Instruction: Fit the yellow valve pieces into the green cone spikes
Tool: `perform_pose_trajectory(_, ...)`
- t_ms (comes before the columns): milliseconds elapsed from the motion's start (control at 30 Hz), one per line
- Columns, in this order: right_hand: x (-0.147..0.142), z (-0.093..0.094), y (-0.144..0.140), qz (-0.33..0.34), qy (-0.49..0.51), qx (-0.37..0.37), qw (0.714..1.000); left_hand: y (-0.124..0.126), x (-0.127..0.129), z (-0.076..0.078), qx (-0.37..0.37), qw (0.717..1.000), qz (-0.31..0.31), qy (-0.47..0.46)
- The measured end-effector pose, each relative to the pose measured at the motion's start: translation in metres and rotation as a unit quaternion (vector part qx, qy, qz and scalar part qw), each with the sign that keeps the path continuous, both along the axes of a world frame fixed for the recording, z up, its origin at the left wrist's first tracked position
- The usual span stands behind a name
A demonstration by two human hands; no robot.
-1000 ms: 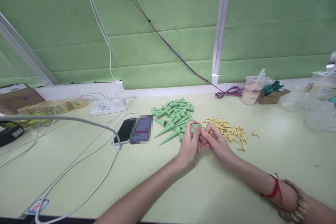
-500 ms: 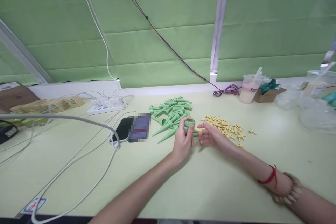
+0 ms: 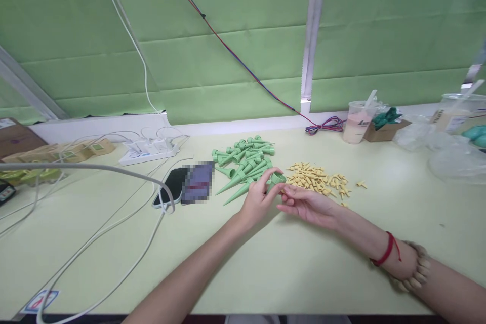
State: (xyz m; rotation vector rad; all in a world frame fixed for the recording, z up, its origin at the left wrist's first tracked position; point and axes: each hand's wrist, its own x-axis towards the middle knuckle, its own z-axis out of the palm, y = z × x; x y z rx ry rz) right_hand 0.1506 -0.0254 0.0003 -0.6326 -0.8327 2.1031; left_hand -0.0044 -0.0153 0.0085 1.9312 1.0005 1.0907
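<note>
My left hand (image 3: 255,202) is wrapped round a green plastic watering spike (image 3: 277,177), its round open cup facing up between thumb and forefinger. Against the left thumb, the fingertips of my right hand (image 3: 309,207) are pinched on a small yellow plastic piece, mostly hidden by the fingers. Just beyond the left hand lies a pile of similar green spikes (image 3: 243,162), long tapered cones with ribbed caps. Behind the right hand small yellow pieces (image 3: 309,177) are spread in a heap, with a few stray ones to its right.
Two phones, one dark-screened (image 3: 172,186) and one blurred out (image 3: 198,182), lie left of the spikes. White cables (image 3: 102,235) loop over the table's left side near a power strip (image 3: 150,151). Drink cup (image 3: 356,124), small cardboard box (image 3: 385,131) and plastic bags (image 3: 455,159) stand back right.
My right hand has moved left to meet my left hand, and its fingertips now touch the left thumb by the spike's cup. The whole view has shifted slightly.
</note>
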Motion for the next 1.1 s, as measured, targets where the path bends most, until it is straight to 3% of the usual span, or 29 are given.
perform_pose_trajectory(67,-0.002,0.001,-0.001,-0.024,-0.034,0.055,0.998,-0.001,0.002,0.0,-0.014,1.0,0.009,-0.015)
perform_pose_trajectory(133,-0.003,0.0,0.0,-0.074,-0.099,0.16,0.979,-0.003,0.005,-0.001,-0.042,0.999,0.011,-0.03)
perform_pose_trajectory(233,-0.002,-0.002,0.001,-0.188,-0.241,0.336,0.891,-0.005,0.009,-0.003,-0.09,0.994,0.006,-0.059)
perform_pose_trajectory(300,-0.002,-0.003,0.002,-0.224,-0.288,0.382,0.849,-0.005,0.01,-0.004,-0.106,0.992,-0.002,-0.076)
perform_pose_trajectory(467,-0.002,-0.004,0.004,-0.126,-0.21,0.304,0.921,-0.002,0.013,-0.005,-0.107,0.989,-0.01,-0.105)
perform_pose_trajectory(567,-0.001,-0.004,0.004,-0.127,-0.224,0.33,0.908,-0.001,0.013,-0.007,-0.108,0.987,0.001,-0.116)
perform_pose_trajectory(700,0.0,-0.007,0.003,-0.151,-0.303,0.425,0.839,-0.003,0.014,-0.009,-0.123,0.985,-0.004,-0.117)
perform_pose_trajectory(833,0.005,-0.011,0.002,-0.203,-0.406,0.532,0.715,-0.007,0.017,-0.007,-0.134,0.983,0.002,-0.122)
perform_pose_trajectory(900,0.007,-0.01,0.003,-0.215,-0.42,0.566,0.675,-0.009,0.018,-0.005,-0.14,0.983,0.007,-0.122)
perform_pose_trajectory(967,0.007,-0.006,0.003,-0.202,-0.406,0.561,0.693,-0.009,0.018,-0.005,-0.143,0.982,0.007,-0.127)
perform_pose_trajectory(1000,0.006,-0.004,0.002,-0.184,-0.387,0.539,0.725,-0.009,0.017,-0.005,-0.143,0.981,0.006,-0.13)
perform_pose_trajectory(1100,0.0,0.006,-0.003,-0.112,-0.291,0.393,0.865,-0.005,0.012,-0.009,-0.131,0.981,0.025,-0.142)
